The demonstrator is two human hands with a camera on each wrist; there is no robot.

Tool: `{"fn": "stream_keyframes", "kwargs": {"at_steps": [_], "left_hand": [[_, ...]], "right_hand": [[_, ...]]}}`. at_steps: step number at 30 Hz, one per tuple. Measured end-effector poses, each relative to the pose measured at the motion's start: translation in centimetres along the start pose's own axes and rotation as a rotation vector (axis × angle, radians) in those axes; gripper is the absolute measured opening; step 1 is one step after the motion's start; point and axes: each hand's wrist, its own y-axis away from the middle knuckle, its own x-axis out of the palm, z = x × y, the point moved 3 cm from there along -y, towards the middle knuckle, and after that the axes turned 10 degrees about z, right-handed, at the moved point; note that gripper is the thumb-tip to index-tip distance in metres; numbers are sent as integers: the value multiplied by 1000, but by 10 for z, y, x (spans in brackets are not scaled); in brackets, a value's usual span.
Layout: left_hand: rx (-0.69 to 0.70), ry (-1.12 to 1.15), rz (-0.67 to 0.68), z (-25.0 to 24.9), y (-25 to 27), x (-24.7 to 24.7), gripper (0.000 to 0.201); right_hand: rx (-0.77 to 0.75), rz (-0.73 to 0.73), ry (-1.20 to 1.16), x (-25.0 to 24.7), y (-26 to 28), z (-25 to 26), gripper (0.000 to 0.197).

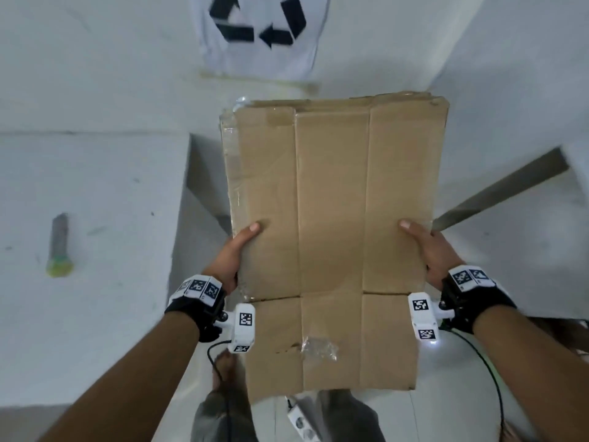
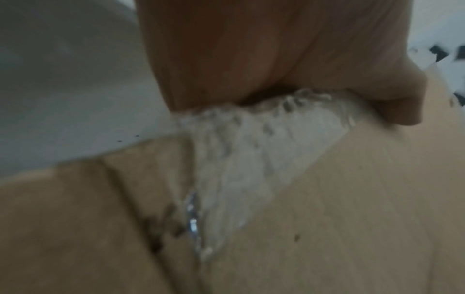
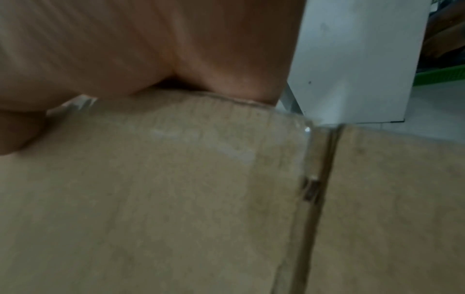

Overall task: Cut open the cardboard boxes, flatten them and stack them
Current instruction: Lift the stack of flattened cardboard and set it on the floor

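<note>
My left hand (image 1: 234, 253) and right hand (image 1: 428, 253) each clamp a side edge of the flattened brown cardboard box (image 1: 331, 202), thumbs on top, keeping it level for stacking.

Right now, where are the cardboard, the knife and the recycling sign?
cardboard (image 1: 331, 202): head view, middle panel.
knife (image 1: 59, 247): head view, middle of handle.
recycling sign (image 1: 258, 43): head view, white sheet under arrows.

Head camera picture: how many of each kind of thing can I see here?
Flattened cardboard box: 1
Hands gripping its side edges: 2, left hand, right hand
Cutter with green end on the white table: 1
Recycling sign: 1
White power strip: 1
Total: 6
</note>
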Motion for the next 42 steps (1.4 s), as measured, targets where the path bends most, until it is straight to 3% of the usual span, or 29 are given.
{"fn": "stream_keyframes", "kwargs": {"at_steps": [2, 4, 6, 10, 15, 18, 19, 22, 24, 27, 31, 34, 37, 39, 42], "left_hand": [[-39, 28, -91, 42, -28, -2, 66], [-97, 39, -165, 85, -56, -10, 81], [-130, 41, -247, 128, -84, -27, 82], [-155, 9, -322, 199, -142, -62, 93], [-216, -43, -300, 254, -218, -105, 73], [-193, -82, -281, 275, -270, -133, 43], [-201, -107, -282, 282, -291, -143, 47], [-234, -237, -315, 323, -358, -174, 94], [-272, -394, -392, 365, -391, -195, 100], [-357, -445, -385, 446, -404, -212, 110], [-377, -451, -410, 535, -347, -220, 129], [-460, -428, -413, 597, -290, -236, 113], [-681, -541, -315, 634, -259, -228, 89], [-638, -257, -269, 637, -262, -208, 72], [-551, 8, -339, 629, -283, -203, 101]], "right_hand": [[68, 17, 14, -16, -34, -38, 95], [140, 30, 28, -29, -70, -80, 62], [205, 45, 53, -35, -104, -129, 40], [273, 56, 123, -38, -169, -220, 49], [304, 79, 140, -33, -241, -296, 49], [293, 81, 160, -34, -295, -332, 51], [277, 75, 181, -32, -315, -342, 56], [299, 16, 337, -34, -380, -396, 88], [376, -14, 505, -32, -409, -447, 97], [425, 20, 678, -27, -417, -527, 99], [389, -16, 593, -33, -384, -590, 88], [338, -82, 495, -48, -342, -618, 102], [454, -71, 452, -55, -298, -657, 109], [517, -71, 409, -51, -279, -676, 101], [486, -146, 369, -47, -278, -687, 101]]}}
